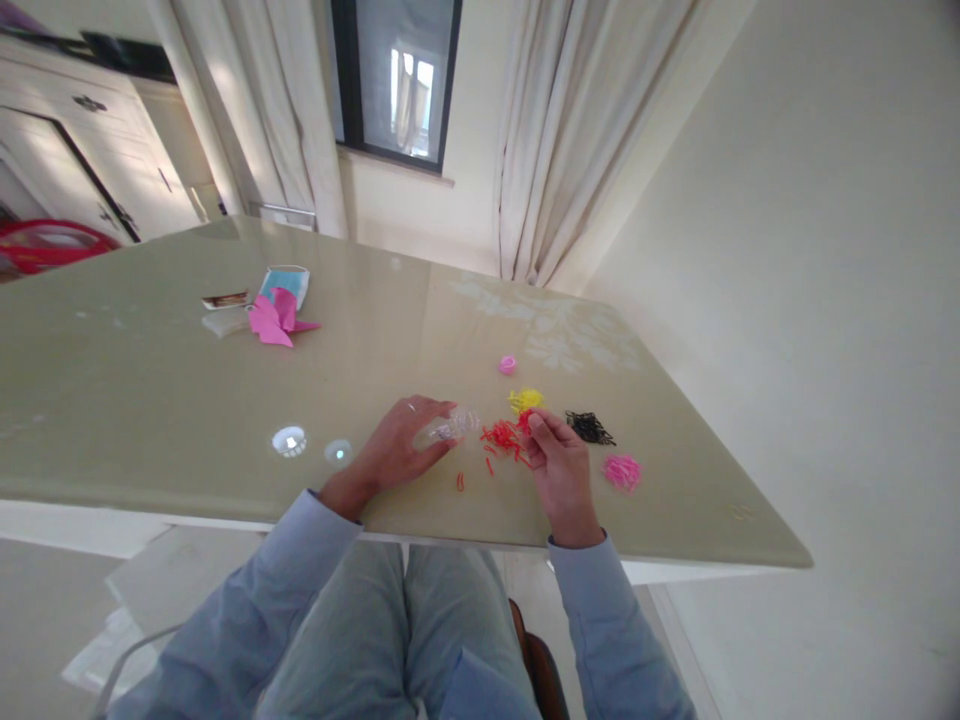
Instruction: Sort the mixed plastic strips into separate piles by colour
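Observation:
My left hand [405, 440] curls around a small clear plastic bottle [459, 422] lying on its side, its end toward the red pile. The pile of small red rubber bands [502, 435] sits just right of it. Over that pile's right side, my right hand [555, 455] is closed in a pinch on some red rubber bands [525, 420]. A few loose red bands [460, 481] lie nearer the table's front edge. Beyond the right hand are a yellow pile [526, 400], a black pile [590, 428] and a pink pile [622, 472] of similar small bands.
The pale table [375, 350] carries a small pink ring-shaped item [508, 365] behind the piles. Two round clear pieces [289, 441] lie left of my left hand. Farther left are pink folded paper [277, 317] and a blue face mask [286, 286]. A wall stands to the right.

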`<state>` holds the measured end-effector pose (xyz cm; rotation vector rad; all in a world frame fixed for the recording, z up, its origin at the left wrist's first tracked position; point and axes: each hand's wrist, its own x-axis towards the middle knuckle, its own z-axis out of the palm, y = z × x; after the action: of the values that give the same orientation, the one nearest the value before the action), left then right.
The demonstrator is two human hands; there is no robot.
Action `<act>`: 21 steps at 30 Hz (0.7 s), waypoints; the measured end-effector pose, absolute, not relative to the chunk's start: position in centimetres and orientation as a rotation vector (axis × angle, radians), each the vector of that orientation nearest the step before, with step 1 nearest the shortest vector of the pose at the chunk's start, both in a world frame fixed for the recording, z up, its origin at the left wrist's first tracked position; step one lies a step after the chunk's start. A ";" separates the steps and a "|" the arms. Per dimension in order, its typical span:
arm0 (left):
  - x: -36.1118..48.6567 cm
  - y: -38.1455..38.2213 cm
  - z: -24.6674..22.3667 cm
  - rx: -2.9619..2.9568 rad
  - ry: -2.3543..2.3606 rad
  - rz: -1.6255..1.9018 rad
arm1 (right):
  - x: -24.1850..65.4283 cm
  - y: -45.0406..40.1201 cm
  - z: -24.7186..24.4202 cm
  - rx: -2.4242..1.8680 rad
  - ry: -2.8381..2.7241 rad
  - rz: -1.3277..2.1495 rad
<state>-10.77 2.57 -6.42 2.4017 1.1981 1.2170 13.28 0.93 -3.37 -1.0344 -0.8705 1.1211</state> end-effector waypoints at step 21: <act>-10.7 1.9 -6.0 2.378 1.075 1.257 | 10.7 -1.8 0.3 -0.883 -0.906 1.318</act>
<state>-10.70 1.90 -5.97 2.3782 1.0748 1.2571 10.74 -1.75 0.26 -0.8828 -0.9063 1.3175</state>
